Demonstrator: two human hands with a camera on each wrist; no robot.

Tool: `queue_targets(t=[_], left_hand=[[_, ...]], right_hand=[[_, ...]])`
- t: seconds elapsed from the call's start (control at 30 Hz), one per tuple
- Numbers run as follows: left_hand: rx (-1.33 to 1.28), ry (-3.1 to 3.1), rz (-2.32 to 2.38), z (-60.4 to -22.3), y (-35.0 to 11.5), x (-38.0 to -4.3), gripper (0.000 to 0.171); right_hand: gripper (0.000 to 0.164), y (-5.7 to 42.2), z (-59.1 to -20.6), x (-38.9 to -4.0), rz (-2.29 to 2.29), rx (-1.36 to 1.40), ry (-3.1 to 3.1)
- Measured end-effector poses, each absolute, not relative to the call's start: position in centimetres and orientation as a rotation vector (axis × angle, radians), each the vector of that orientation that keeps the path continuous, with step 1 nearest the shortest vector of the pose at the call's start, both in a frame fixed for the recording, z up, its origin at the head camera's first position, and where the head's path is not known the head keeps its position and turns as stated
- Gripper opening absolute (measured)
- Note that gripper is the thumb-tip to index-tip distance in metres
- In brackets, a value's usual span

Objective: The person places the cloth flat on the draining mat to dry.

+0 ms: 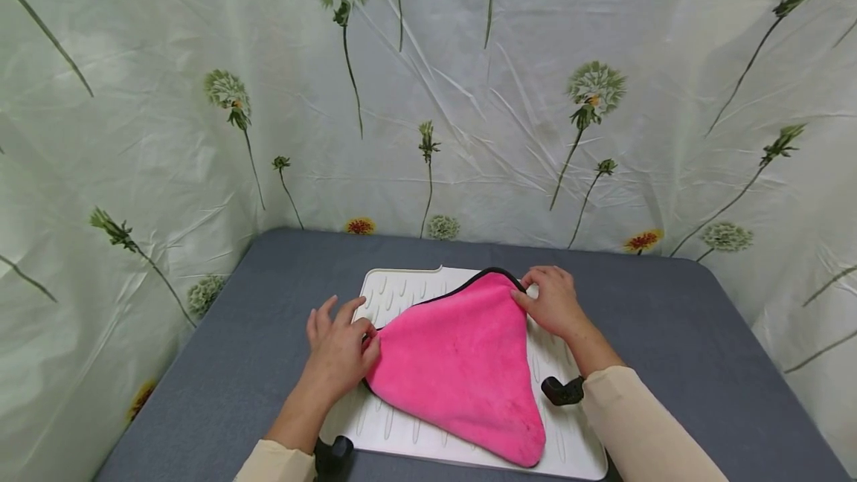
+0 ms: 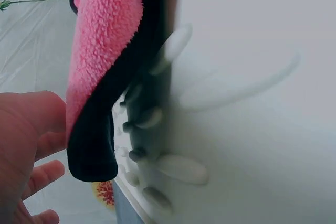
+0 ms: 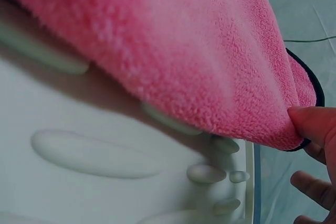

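Observation:
A pink plush towel [image 1: 462, 370] with black edging lies folded over a white board [image 1: 384, 422] with raised oval ridges. My left hand [image 1: 338, 355] pinches its left corner between thumb and index finger, the other fingers spread. At the far right corner, my right hand [image 1: 552, 303] pinches the towel between thumb and fingers. In the left wrist view the black edging [image 2: 94, 145] hangs beside the left fingers, raised off the board. The right wrist view shows the thumb [image 3: 315, 124] on the towel's corner, with part of the board under the cloth hidden.
The board rests on a grey-blue table [image 1: 221, 363]. Behind and beside the table hangs a pale curtain [image 1: 469, 95] printed with dandelions. Black wrist devices [image 1: 562, 390] sit near both sleeves, close above the board's front part.

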State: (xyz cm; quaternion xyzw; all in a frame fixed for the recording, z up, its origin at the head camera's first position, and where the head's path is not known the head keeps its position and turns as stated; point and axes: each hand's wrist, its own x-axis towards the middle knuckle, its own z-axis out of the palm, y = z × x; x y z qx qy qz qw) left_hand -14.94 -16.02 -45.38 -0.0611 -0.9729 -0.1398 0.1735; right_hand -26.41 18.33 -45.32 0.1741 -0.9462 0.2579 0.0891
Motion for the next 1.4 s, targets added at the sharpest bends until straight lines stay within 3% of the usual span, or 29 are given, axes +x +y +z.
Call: queue_targets(t=[0.3, 0.63, 1.03, 1.4], left_hand=[[-0.193, -2.773, -0.325, -45.1, -15.9, -16.5, 0.006], [-0.167, -2.803, -0.327, -45.9, -15.9, -16.5, 0.003], [-0.222, -2.751, -0.439, -45.2, -16.0, -14.2, 0.007], [-0.304, -2.725, -0.473, -45.2, -14.9, -13.2, 0.01]], right_hand=[[0.02, 18.4, -45.6, -26.2, 0.821, 0.312, -2.936], [0.019, 19.1, -45.5, -25.5, 0.802, 0.32, -2.899], [0.016, 21.2, -45.2, -21.1, 0.705, 0.496, -2.793], [0.019, 21.8, -45.2, -17.2, 0.728, 0.451, -2.794]])
